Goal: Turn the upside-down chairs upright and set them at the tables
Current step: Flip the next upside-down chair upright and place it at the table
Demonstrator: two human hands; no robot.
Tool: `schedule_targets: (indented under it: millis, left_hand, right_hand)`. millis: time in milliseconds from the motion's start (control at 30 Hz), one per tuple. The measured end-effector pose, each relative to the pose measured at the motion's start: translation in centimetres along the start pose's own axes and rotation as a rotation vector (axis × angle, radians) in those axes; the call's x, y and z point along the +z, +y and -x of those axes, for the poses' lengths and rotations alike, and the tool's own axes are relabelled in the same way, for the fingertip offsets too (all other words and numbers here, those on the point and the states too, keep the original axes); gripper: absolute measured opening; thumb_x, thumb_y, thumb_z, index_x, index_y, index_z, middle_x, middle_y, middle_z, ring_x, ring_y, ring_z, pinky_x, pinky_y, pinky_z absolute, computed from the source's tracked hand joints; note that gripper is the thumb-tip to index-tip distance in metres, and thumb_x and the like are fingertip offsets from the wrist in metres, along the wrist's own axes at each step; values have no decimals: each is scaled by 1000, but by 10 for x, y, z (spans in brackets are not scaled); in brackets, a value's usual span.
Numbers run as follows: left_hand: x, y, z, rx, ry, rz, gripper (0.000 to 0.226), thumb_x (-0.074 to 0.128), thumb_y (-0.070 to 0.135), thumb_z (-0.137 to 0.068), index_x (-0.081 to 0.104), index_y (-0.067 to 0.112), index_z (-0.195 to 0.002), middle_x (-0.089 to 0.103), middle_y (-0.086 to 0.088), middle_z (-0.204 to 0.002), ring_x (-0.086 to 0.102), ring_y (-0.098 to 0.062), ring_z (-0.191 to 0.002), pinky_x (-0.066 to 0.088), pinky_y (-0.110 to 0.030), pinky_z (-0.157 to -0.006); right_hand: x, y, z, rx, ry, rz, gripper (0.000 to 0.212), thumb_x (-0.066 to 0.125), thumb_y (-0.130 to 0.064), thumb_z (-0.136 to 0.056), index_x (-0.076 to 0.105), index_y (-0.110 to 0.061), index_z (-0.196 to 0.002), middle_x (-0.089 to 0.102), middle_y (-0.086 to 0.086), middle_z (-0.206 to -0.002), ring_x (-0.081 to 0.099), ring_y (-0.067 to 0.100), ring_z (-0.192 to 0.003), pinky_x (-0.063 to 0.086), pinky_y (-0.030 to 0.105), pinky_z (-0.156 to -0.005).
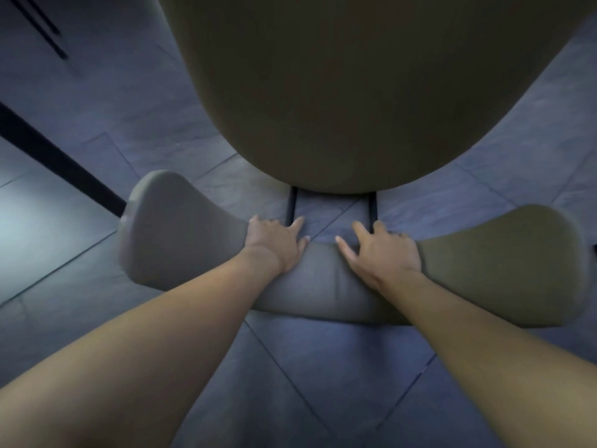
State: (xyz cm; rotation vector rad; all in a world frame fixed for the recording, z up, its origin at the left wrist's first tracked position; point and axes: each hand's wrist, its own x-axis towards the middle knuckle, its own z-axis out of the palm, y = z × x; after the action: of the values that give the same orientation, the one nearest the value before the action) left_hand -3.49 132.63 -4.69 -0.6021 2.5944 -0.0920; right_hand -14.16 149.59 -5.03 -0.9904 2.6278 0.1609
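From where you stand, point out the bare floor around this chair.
Bare tiled floor lies below the backrest, between the forearms. More lies left, between the backrest's wing and the black bar. Crowded: left hand and right hand press the backrest; seat fills the top.

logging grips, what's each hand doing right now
left hand: open, palm flat on the chair backrest
right hand: open, flat on the same backrest

Left hand [274,242], right hand [384,253] flat on chair backrest [323,286].
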Motion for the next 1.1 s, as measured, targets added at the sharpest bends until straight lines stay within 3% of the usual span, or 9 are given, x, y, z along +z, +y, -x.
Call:
schedule_targets:
  millis: [100, 233, 467, 567, 700, 800, 900, 1000, 1100]
  left_hand:
    - [0, 0, 0, 5, -16, -14, 61, 14, 58, -102, 19, 34, -158, 62, -15, -136, 58, -31, -125, 29, -44, -104]
    - [-15, -1, 16, 1, -90, 45, 66, 15, 63, -101, 19, 32, -159, 59, -15, -140, 55, -31, -128, 28, -42, -106]
    - [-139, -8, 118, 9, -250, 97, 69, 17, 67, -99, 17, 32, -159, 56, -11, -144, 55, -32, -129, 40, -41, -98]
    - [-222, -13, 164, 2, -278, 101, 70, 23, 68, -98, 30, 24, -152, 59, -11, -140, 58, -32, -126, 42, -42, -96]
    - [-345, -30, 191, 34, -359, 106, 71, 25, 68, -98, 37, 19, -148, 53, -11, -147, 51, -32, -134, 39, -44, -102]
    - [-438, -46, 190, 53, -391, 110, 72, 24, 68, -99, 48, 19, -145, 45, -7, -155, 41, -27, -143, 31, -43, -112]
    - [-509, -59, 164, 79, -445, 111, 66, 23, 54, -106, 33, 11, -156, 30, -10, -163, 28, -28, -149, 21, -37, -117]
    - [-539, -77, 124, 27, -471, 123, 72, 23, 59, -104, 25, 12, -158, 22, -9, -166, 21, -27, -152, 15, -38, -120]
    - [-548, -96, 87, -18, -528, 97, 75, 22, 67, -99, 39, 18, -154, 26, -6, -165, 24, -27, -151, 16, -42, -121]
  right_hand:
    - [-6, 2, -2, 15, -47, -76, 70, 24, -72, -98, 27, -36, -158, 48, 19, -144, 57, 42, -119, 40, 47, -100]
    - [-27, 7, 17, -8, -54, -135, 73, 27, -75, -96, 9, -46, -161, 41, 20, -149, 58, 46, -118, 46, 48, -95]
    - [-152, 17, 100, -63, -155, -175, 72, 26, -75, -97, 11, -45, -161, 46, 18, -146, 57, 43, -122, 45, 47, -94]
    - [-240, 29, 131, -93, -201, -179, 73, 27, -75, -96, 12, -44, -161, 51, 18, -146, 56, 39, -128, 44, 46, -98]
    - [-368, 47, 140, -141, -237, -141, 80, 26, -80, -93, 20, -37, -160, 60, 18, -141, 57, 37, -129, 46, 45, -101]
    - [-459, 52, 123, -181, -379, -93, 80, 25, -77, -96, 31, -27, -158, 51, 17, -152, 49, 34, -138, 39, 43, -110]
    - [-530, 52, 86, -236, -445, -15, 77, 21, -72, -100, 49, -21, -150, 48, 11, -156, 46, 29, -142, 33, 39, -113]
    - [-578, 49, 51, -264, -322, 79, 76, 16, -73, -99, 60, -24, -138, 57, 9, -147, 53, 29, -134, 38, 42, -106]
    - [-601, 47, 24, -265, -212, 124, 78, 13, -74, -98, 66, -24, -128, 65, 12, -134, 59, 32, -122, 42, 43, -92]
